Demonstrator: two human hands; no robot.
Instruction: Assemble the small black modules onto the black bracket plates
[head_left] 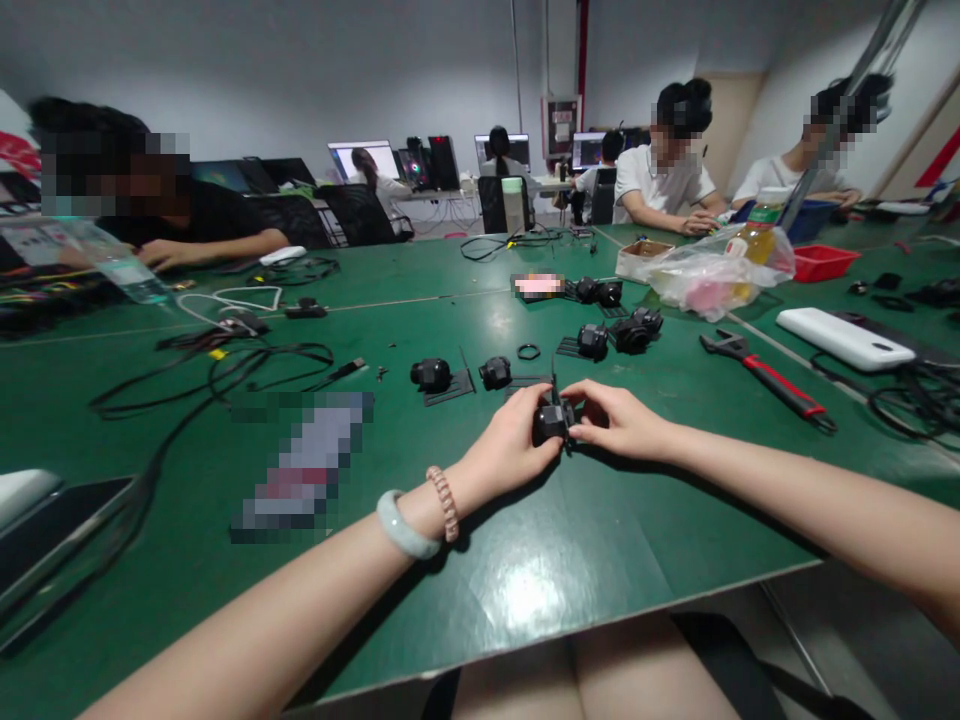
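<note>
Near the middle of the green table (585,540), a small black device (553,420) with a thin upright piece is held between both hands. My left hand (510,440) has its fingers and thumb closed around the device's left side. From the right, my right hand (619,418) pinches its other side with thumb and fingers. Just beyond the hands lie similar black devices, one (495,373) near my left fingers and another (431,375) farther left. A black ring (529,351) lies flat behind them.
An adjustable wrench (772,382) and a white power bank (844,338) lie at right. More black devices (592,341) sit beyond my right hand. Black cables (217,385) and a blurred-out phone-like object (307,465) are at left. People sit across the table.
</note>
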